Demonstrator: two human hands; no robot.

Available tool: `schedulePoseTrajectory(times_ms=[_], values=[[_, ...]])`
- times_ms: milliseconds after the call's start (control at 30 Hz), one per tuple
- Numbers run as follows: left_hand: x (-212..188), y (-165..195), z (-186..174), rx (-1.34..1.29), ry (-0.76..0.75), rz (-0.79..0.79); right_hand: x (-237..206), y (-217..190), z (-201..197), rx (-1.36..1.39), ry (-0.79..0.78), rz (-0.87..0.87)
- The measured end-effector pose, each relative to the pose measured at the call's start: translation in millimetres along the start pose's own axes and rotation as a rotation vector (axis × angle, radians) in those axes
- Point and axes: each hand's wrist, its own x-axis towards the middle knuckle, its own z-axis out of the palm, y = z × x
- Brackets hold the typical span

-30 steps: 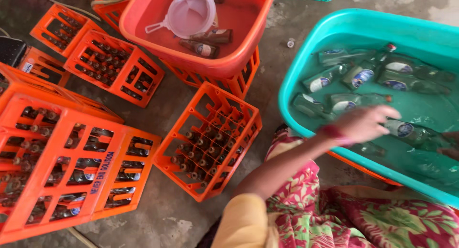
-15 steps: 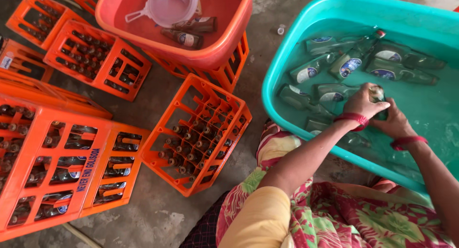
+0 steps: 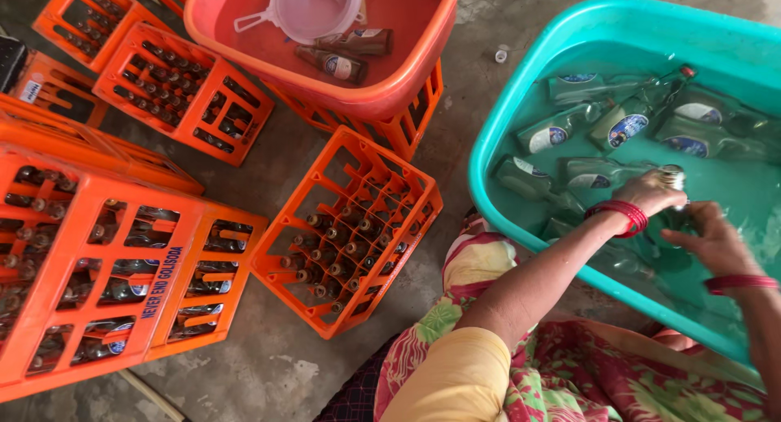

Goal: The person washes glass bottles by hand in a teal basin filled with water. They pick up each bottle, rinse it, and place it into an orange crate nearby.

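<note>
Left hand point(image 3: 651, 192) fingers grip a glass bottle point(image 3: 672, 178) by its neck over the teal tub point(image 3: 521, 227); right hand point(image 3: 712, 241) fingers curl, probably steadying it.

- The bare concrete floor point(image 3: 496, 15) carries everything; it is grey, stained and rough.
- A teal tub point(image 3: 521, 104) of water and bottles sits on it at the right.
- An orange crate point(image 3: 346, 235), partly filled with upright bottles, stands on the floor just left of the tub.
- More orange crates point(image 3: 106, 267) with bottles lie at the left, some stacked.
- A further crate point(image 3: 183, 92) rests at the upper left.
- A small bottle cap point(image 3: 501, 56) lies on the floor between the tubs.
</note>
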Motion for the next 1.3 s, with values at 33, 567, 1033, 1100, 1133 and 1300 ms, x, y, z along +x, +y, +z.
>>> schedulePoseTrajectory(times_ms=[33,567,1033,1100,1133,1300], values=[[1.8,-0.9,1.7,-0.009,-0.021,-0.004,0.2,5.2,-6.7,0.138,-0.043,0.003],[0.1,-11.4,-5.9,0.126,0.077,0.101,39.4,14.5,-13.2,0.151,-0.478,0.275],[0.3,-6.6,-28.9,0.611,0.071,-0.288,10.6,26.5,-5.7,-0.638,-0.264,0.100],[0.0,-9.6,-25.4,0.575,0.062,-0.018,16.2,30.3,-11.5,-0.356,-0.351,0.207],[-1.6,-10.6,-24.5,0.551,0.059,0.107,17.9,32.2,-14.7,-0.214,-0.403,0.261],[1.0,-3.5,-24.3,0.517,-0.042,0.229,13.7,38.3,-22.9,0.048,-0.348,0.187]])
